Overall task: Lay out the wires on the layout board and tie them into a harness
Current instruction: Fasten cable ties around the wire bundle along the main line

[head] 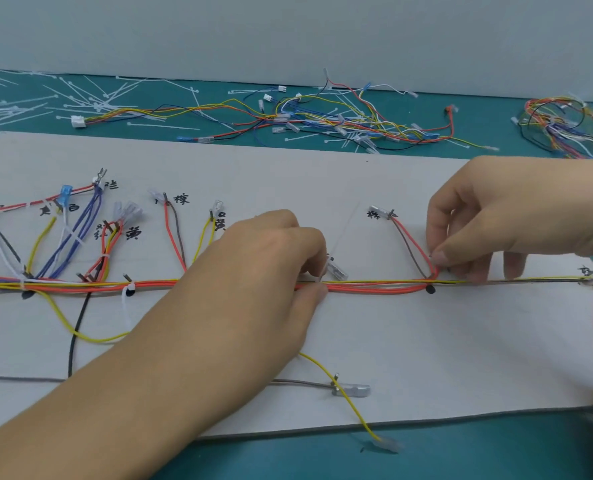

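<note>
A white layout board (323,174) lies on the teal table with handwritten labels and short pegs. Along its middle runs a horizontal wire bundle (374,285) of orange, yellow and brown wires, with branches fanning up at the left. My left hand (264,268) pinches the bundle near the middle, where a thin white cable tie (336,242) sticks up and to the right. My right hand (496,216) pinches the orange and brown branch wires (411,245) where they join the bundle, beside a black mark (430,289).
Several loose white cable ties (80,102) are scattered at the back left. A tangle of spare coloured wires (323,119) lies behind the board, another coil (565,129) at the back right. A yellow wire with a terminal (387,445) hangs over the board's near edge.
</note>
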Motion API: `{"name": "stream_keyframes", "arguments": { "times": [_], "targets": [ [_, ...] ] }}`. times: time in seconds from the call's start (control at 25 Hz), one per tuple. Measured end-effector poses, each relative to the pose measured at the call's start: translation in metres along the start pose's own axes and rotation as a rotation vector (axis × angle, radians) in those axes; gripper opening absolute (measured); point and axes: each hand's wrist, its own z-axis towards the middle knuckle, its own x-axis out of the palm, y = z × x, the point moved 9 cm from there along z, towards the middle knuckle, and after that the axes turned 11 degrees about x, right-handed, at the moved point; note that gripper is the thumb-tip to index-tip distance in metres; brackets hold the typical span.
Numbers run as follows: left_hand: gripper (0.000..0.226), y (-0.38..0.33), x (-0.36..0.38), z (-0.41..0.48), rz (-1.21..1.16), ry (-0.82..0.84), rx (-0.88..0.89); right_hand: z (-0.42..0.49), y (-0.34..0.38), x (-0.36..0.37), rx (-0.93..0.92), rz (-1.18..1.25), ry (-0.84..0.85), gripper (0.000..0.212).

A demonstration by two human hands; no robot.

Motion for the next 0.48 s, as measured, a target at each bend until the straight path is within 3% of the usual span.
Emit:
{"name": "stream_keyframes", "arguments": {
  "times": [0.16,0.48],
  "targets": [
    [0.008,-0.004,0.005,0.005,-0.026,0.011,0.005,0.003,0.002,0.004,0.010,-0.015,-0.024,0.023],
    [0.013,0.008,0.005,0.009,-0.054,0.010,-0.053,-0.001,0.010,0.005,0.027,-0.154,-0.123,0.025]
  ]
}}
